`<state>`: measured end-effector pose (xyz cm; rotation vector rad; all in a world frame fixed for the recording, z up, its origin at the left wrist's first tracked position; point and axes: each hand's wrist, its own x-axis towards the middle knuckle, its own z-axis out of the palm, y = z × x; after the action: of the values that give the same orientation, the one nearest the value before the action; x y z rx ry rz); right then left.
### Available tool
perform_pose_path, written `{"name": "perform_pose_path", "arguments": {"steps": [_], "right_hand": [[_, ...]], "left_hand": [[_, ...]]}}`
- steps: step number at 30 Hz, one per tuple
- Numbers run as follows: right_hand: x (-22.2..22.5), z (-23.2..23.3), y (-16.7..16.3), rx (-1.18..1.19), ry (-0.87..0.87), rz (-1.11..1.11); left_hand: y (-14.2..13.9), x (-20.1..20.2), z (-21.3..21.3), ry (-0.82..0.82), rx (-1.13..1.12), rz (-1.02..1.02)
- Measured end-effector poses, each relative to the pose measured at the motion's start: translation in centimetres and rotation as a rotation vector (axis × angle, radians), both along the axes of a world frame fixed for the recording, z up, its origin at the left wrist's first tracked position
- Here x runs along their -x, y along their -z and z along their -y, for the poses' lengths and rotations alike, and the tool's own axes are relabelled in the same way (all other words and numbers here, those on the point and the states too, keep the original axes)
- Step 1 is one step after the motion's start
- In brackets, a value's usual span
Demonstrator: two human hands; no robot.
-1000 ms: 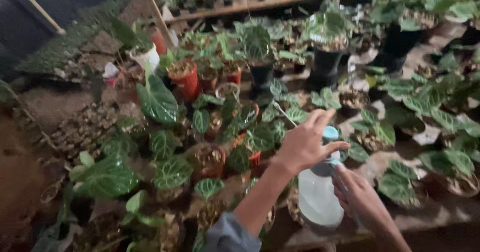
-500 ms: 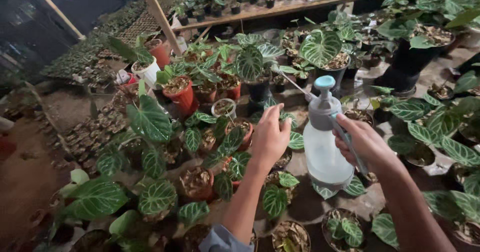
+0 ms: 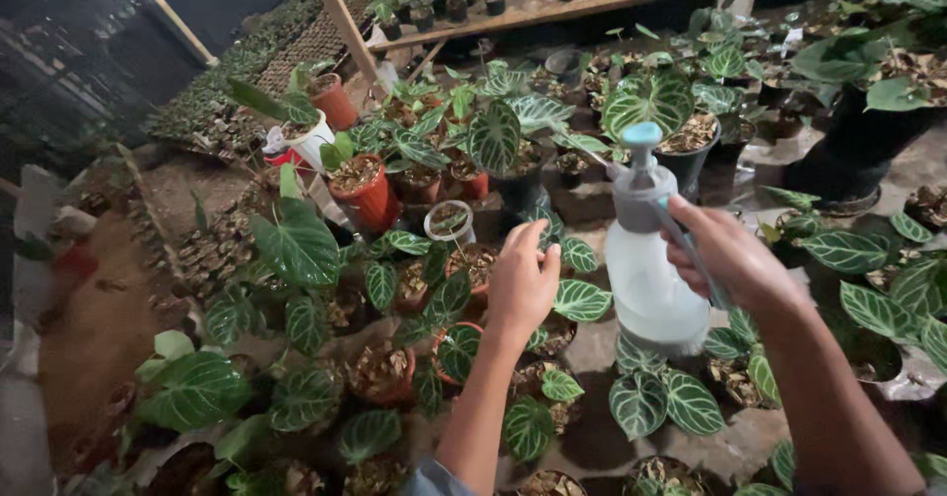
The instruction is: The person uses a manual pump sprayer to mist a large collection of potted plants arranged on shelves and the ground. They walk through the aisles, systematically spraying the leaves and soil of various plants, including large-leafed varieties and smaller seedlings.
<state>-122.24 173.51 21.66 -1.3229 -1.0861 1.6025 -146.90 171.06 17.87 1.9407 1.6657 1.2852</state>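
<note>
My right hand (image 3: 728,259) grips a white spray bottle (image 3: 647,277) with a pale blue top, held upright above small potted plants. My left hand (image 3: 521,281) reaches forward beside the bottle, fingers loosely curled and holding nothing, hovering over a small orange pot (image 3: 475,264) and dark green leaves with white veins (image 3: 580,301). A clear plastic cup-like pot (image 3: 448,222) stands just beyond the left hand.
Many potted veined-leaf plants cover the ground. Terracotta-coloured pots (image 3: 365,192) stand at centre left, a large black pot (image 3: 856,156) at right. A wooden shelf (image 3: 592,1) with small pots runs along the back, with a slanted wooden post (image 3: 340,18). Seedling trays (image 3: 212,111) lie at left.
The view has shifted forward over the plants. The right hand has raised the spray bottle up and to the right. The left hand has come off the bottle's top and moved out over the pots.
</note>
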Motion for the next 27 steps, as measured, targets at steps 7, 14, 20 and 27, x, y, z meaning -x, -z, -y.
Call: {"name": "perform_pose_path", "arguments": {"steps": [7, 14, 20, 27], "right_hand": [[-0.1, -7.6, -1.8, 0.011, -0.008, 0.090], [0.8, -9.5, -1.0, -0.015, -0.054, 0.120], [2.0, -8.9, -0.6, -0.068, -0.161, 0.158], [2.8, -6.8, 2.9, -0.001, -0.138, 0.088]], "left_hand": [[0.7, -1.4, -2.9, -0.043, -0.097, -0.065], [1.4, -1.3, -3.8, -0.061, -0.018, -0.051], [2.4, -0.9, -4.3, -0.113, -0.025, -0.055], [2.7, 0.2, -2.8, -0.123, -0.015, -0.057]]}}
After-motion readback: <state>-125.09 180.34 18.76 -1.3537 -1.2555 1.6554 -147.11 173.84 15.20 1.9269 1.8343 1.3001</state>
